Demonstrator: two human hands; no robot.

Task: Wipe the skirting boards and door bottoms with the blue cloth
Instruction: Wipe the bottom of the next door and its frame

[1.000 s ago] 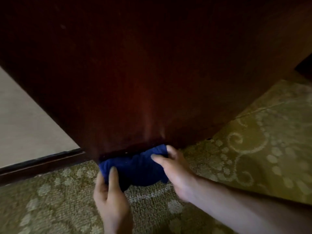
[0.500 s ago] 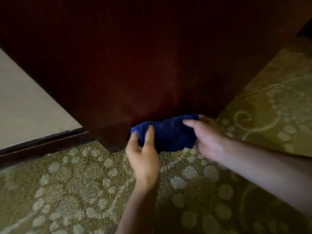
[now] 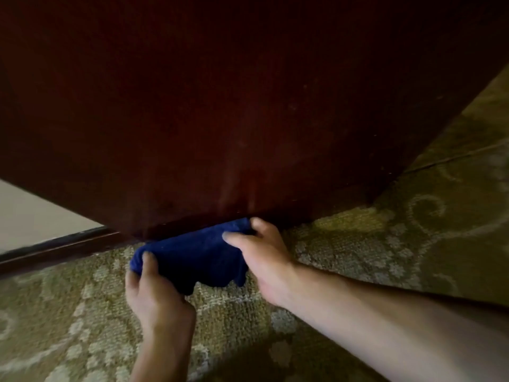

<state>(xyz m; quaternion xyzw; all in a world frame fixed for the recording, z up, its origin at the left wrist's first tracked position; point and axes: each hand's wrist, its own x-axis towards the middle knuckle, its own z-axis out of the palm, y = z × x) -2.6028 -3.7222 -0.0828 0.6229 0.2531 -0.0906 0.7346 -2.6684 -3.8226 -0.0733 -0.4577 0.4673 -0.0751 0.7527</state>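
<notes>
A dark red-brown wooden door (image 3: pixel 248 111) fills the upper view, its bottom edge just above the carpet. The blue cloth (image 3: pixel 192 255) is bunched against that bottom edge near the door's left corner. My left hand (image 3: pixel 154 293) grips the cloth's left end, thumb on top. My right hand (image 3: pixel 261 249) grips its right end, fingers curled over the top against the door bottom. A dark skirting board (image 3: pixel 55 248) runs along the wall at the left.
Olive patterned carpet (image 3: pixel 358 244) covers the floor, with a seam at the right. A pale wall (image 3: pixel 35 216) stands at the left behind the skirting board. The door's right edge meets the carpet at the far right.
The cloth and both hands have moved back left along the door's bottom edge, near the left corner. The view has shifted closer to the door.
</notes>
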